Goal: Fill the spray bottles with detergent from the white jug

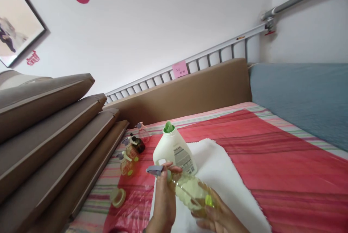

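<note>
A clear yellow-green spray bottle [191, 193] with a grey-purple trigger head lies tilted between my two hands. Around its neck, just below the trigger, my left hand [165, 198] is closed. Fingers of my right hand [214, 211] wrap the bottle's base, near a bright yellow spot. Right behind stands a white detergent jug [170, 146], upright, its green spout uncovered and a printed label on its side. Beneath them a white cloth [217, 167] is spread out. A pale round cap [119, 197] rests to the left of my left hand.
Several spray bottles [126, 164] stand at the left, one of them dark [138, 144]. Stacked cushions [54, 128] rise along the left side. Red plastic sheeting [285, 160] covers a striped cloth. A brown padded board [185, 91] and a radiator [214, 58] run along the back.
</note>
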`<state>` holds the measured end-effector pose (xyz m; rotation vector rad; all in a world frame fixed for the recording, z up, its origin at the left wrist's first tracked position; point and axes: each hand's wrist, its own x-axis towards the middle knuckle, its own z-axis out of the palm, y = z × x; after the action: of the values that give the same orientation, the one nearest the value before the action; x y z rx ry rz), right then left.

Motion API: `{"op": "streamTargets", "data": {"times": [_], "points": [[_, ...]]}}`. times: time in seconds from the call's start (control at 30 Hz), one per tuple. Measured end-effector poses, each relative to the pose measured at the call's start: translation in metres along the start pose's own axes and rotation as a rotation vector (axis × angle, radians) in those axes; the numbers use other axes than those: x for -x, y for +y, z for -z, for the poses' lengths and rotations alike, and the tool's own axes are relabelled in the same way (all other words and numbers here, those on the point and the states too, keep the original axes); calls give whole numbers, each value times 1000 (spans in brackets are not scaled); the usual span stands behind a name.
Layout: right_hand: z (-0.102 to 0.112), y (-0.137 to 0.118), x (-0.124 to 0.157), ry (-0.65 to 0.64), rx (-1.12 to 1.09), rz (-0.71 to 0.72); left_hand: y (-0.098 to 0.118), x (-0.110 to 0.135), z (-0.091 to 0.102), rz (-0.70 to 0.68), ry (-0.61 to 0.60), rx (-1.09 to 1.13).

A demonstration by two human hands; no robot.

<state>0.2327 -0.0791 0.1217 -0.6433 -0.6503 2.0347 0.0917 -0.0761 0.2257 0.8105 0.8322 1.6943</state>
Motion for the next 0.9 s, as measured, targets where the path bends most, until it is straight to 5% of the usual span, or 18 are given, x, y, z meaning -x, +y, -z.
{"op": "streamTargets", "data": {"times": [0.17,0.4,0.63,0.77,0.9], "points": [[9,14,-9,-134,52,-321,4,2,2,60,-104,-51],[-9,5,11,-137,-88,-92,5,4,2,40,-34,9],[-10,-5,10,-227,-103,-393,8,7,2,20,1,-21],[-32,1,12,-71,-133,-161,3,4,5,-20,177,-75],[-41,6,14,20,-74,43,1,-2,9,-15,199,-46]]}}
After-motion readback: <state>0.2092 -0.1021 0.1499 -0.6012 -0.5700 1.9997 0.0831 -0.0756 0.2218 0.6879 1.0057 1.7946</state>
